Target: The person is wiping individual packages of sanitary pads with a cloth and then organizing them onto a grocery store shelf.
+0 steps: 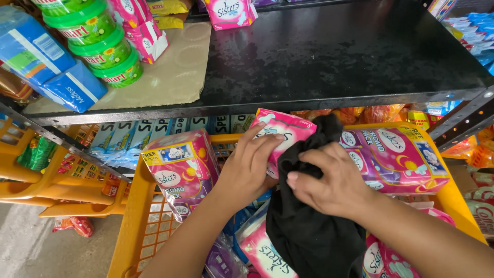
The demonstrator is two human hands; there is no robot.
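My left hand [248,169] grips a pink soft packet [284,129] and holds it up over a yellow plastic basket [135,206]. My right hand [334,180] presses a black cloth [314,226] against that packet; the cloth hangs down into the basket and covers part of the packet. Two larger pink packs stand in the basket, one on the left [180,167] and one on the right [396,157]. More pink and purple packets lie lower in the basket, partly hidden by the cloth and my arms.
A black metal shelf [334,51] spans the view just above the basket, mostly bare, with a beige mat [170,77], green tubs [98,41], blue packs [46,62] and pink packets [229,13] at its back and left. Orange snack bags [370,113] sit behind the basket.
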